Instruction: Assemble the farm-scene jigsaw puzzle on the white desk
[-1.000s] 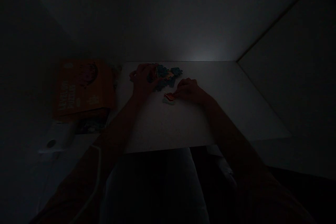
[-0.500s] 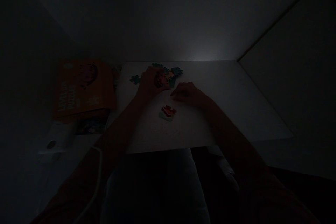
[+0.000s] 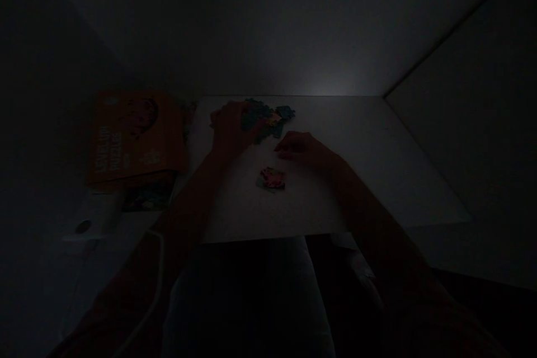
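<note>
The scene is very dark. A loose pile of green and orange jigsaw pieces (image 3: 255, 114) lies at the far side of the white table. Over the pile's left part, my left hand (image 3: 230, 130) curves with thumb and fingers apart; it is open, and no piece shows gripped in it. My right hand (image 3: 305, 150) rests just right of and nearer than the pile, its fingers curled and tips close together, shut with no piece visible between them. Nearer to me, between my forearms, sits a small stack of jigsaw pieces (image 3: 272, 178), a pinkish-red one on top.
An orange puzzle box (image 3: 130, 140) stands left of the table, above a dark picture card (image 3: 147, 196). A white device (image 3: 90, 224) is below it. A pale cable (image 3: 159, 268) crosses my left forearm. The white table (image 3: 361, 179) meets a wall at its back edge.
My left hand has moved left over the pile, and the red piece near its fingers is gone from there. A pinkish-red piece now tops the near stack. My right hand has barely moved.
</note>
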The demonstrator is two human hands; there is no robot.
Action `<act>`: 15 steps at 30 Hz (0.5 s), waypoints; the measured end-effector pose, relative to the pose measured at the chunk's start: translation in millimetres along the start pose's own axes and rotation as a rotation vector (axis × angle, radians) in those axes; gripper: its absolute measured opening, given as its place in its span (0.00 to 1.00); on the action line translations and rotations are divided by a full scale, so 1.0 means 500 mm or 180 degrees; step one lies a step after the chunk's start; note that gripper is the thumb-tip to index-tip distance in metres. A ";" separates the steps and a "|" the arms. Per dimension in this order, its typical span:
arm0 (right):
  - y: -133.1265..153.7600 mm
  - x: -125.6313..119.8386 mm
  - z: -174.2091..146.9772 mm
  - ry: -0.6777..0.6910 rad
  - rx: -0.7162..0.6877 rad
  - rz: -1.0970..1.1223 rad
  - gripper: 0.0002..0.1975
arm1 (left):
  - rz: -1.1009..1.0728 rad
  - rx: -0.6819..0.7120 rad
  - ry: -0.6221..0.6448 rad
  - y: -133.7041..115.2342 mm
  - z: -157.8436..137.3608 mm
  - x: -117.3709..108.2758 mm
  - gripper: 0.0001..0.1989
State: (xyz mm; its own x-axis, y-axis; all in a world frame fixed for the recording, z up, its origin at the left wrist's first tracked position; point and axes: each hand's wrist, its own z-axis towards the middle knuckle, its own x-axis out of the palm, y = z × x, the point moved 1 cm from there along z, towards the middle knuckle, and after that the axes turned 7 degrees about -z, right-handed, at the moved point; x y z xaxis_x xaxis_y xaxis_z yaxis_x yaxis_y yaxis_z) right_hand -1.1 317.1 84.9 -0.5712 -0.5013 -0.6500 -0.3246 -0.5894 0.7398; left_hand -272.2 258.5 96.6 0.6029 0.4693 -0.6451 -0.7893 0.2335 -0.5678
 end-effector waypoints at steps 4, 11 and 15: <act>-0.033 -0.005 0.003 -0.0693 0.0287 -0.0376 0.21 | 0.0361 -0.0228 0.0108 0.037 -0.004 0.017 0.37; -0.057 -0.009 0.012 -0.0776 0.0307 -0.0561 0.19 | 0.0215 -0.0237 0.0306 0.028 0.000 0.017 0.22; -0.063 -0.008 0.015 -0.0910 0.0387 -0.0449 0.23 | -0.0210 -0.0196 0.0180 0.028 0.014 0.004 0.25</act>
State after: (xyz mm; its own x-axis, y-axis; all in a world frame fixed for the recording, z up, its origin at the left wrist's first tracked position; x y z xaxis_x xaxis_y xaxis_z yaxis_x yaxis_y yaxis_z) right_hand 5.5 342.5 65.3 -0.6969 -0.2120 -0.6851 -0.4933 -0.5518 0.6725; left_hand -282.7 268.5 90.8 0.6604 0.4053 -0.6322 -0.7401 0.2087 -0.6393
